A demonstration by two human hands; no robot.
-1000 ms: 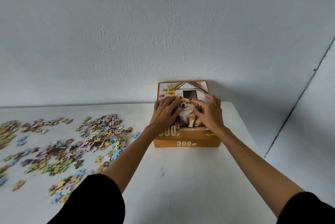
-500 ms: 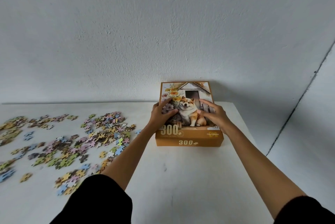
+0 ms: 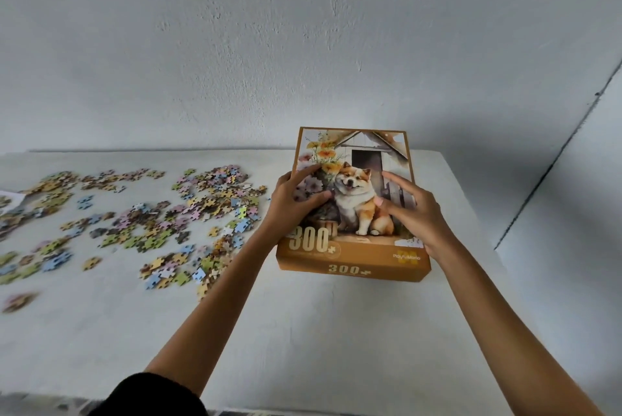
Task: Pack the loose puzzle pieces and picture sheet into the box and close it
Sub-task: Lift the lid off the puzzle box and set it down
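Puzzle box (image 3: pixel 353 269) stands at the right back of the table (image 3: pixel 319 331), close to the wall (image 3: pixel 303 45), with its lid (image 3: pixel 356 186) on. A second ago we had both hands flat on the lid, fingertips nearly meeting over the dog picture. Now we have slid them apart to the long edges. Our left hand (image 3: pixel 296 203) grips the left edge, with thumb and forefinger on the lid and the other fingers out of sight over the side. Our right hand (image 3: pixel 414 213) grips the right edge in the same way. We cannot tell whether the lid has begun to lift, as no gap shows along the front.

We read this shift as going from pressing on the lid to taking hold of it, most likely to pull it off. That fits how the task stands. The pieces (image 3: pixel 151 213) lie scattered over the left half of the table, well apart from the box, and none that we can see are packed. A pale corner of paper (image 3: pixel 10 200) shows at the far left edge. It may be the picture sheet, but too little shows to be sure.

Packing has hardly begun. The next move calls for an even lift on both sides, since a snug lid may drag the bottom up with it or tip. After that, the pieces need gathering without any being swept off the table.
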